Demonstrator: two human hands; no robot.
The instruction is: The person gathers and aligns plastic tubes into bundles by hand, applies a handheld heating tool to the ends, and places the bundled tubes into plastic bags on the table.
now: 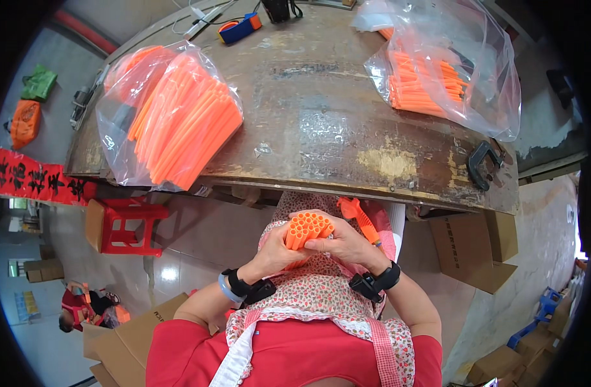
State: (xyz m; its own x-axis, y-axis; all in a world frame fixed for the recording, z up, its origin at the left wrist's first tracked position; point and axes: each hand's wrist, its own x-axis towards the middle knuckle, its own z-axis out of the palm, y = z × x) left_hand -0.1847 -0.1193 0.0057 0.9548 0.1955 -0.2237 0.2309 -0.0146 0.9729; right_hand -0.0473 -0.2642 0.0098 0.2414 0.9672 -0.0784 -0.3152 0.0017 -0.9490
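A bundle of orange plastic tubes (310, 226) stands over my lap, its round open ends facing up. My left hand (274, 248) wraps its left side and my right hand (347, 244) its right side, the right thumb lying across the front of the tubes. Both hands are closed on the same bundle. Beyond the hands, on the worn wooden table (295, 129), a clear plastic bag (118, 122) holds many more orange tubes (186, 122) at the left. Another clear bag (489, 84) with orange tubes (427, 84) lies at the far right.
A black clamp (482, 164) grips the table's right edge. At the back are a blue-and-orange roll (239, 29) and a black cup (279, 9). A red stool (128, 222) stands left, an open carton (473, 248) right. Another person (83, 306) sits at the far lower left.
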